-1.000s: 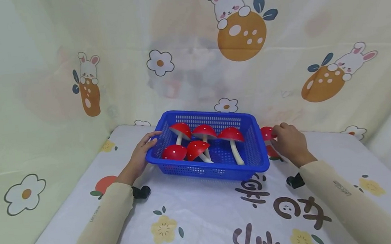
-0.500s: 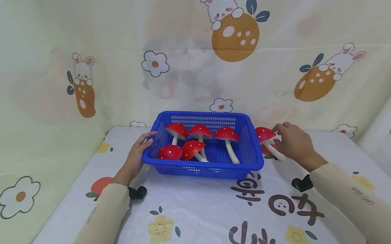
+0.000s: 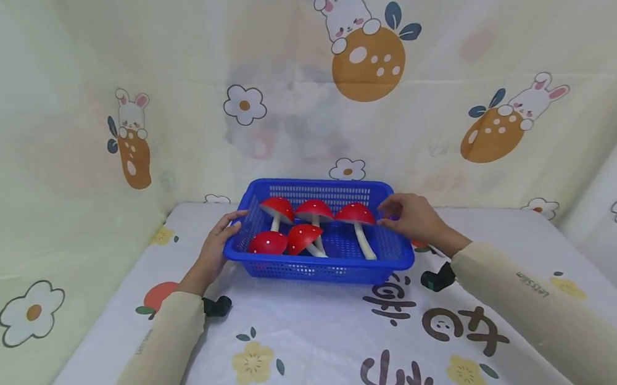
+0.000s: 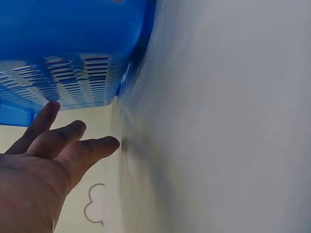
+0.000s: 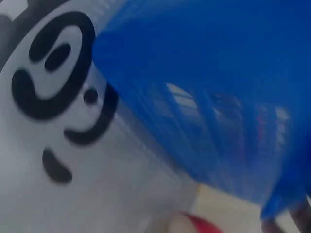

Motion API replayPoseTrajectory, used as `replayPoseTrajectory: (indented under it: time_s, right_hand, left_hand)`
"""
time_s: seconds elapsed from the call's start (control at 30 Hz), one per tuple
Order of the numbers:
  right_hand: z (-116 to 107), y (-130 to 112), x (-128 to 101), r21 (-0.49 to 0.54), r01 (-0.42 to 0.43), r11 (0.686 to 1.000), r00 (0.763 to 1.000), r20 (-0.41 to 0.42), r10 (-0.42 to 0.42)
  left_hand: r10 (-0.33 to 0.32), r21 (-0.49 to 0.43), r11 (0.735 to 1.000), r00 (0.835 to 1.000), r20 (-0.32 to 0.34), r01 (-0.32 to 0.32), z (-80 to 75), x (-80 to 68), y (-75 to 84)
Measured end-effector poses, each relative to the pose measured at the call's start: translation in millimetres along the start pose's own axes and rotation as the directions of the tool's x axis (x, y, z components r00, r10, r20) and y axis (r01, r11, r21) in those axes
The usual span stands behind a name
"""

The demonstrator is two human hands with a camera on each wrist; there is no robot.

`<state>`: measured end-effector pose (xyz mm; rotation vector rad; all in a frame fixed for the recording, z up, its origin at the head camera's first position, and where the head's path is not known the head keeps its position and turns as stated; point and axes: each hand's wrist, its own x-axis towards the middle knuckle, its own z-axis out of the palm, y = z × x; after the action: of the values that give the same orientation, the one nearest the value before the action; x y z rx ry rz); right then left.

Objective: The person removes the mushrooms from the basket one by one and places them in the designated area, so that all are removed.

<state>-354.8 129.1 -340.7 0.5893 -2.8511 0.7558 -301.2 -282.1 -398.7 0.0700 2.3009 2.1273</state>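
My left hand (image 3: 211, 251) touches the left rim of a blue plastic basket (image 3: 322, 272). In the left wrist view its fingers (image 4: 60, 138) are extended beside the slotted wall. Several red-capped toy mushrooms with white spots and pale stems lie inside. Over the basket's right rim reaches my right hand (image 3: 414, 216), thumb and forefinger apart. Its fingertips come close to the rightmost mushroom (image 3: 356, 214). The right wrist view is blurred; part of another red cap (image 5: 206, 226) shows outside the basket at the lower edge.
The basket stands on a table with a white printed cloth (image 3: 296, 355). Close behind and to the left hang cream printed curtains (image 3: 288, 95), with a pale sheet at the right. Dark wrist straps (image 3: 437, 277) show at both sleeves.
My right hand has let go of a mushroom to the right of the basket and moved left over the rim. That mushroom is now hidden in the head view. My left hand has stayed at the rim.
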Motion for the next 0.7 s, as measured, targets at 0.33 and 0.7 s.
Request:
replayPoseTrajectory:
  time_s: [0.33, 0.7]
  right_hand:
    - [4.5, -43.5, 13.4, 0.008, 0.095, 0.995, 0.990, 0.103, -0.096]
    - [-19.3, -91.5, 46.9, 0.109, 0.294, 0.950, 0.909, 0.277, -0.313]
  left_hand:
    - [0.001, -0.003, 1.000, 1.000, -0.002, -0.001, -0.7, 4.7, -1.7]
    - [-0.002, -0.001, 1.000, 1.000, -0.009, 0.002, -2.0, 6.0, -4.6]
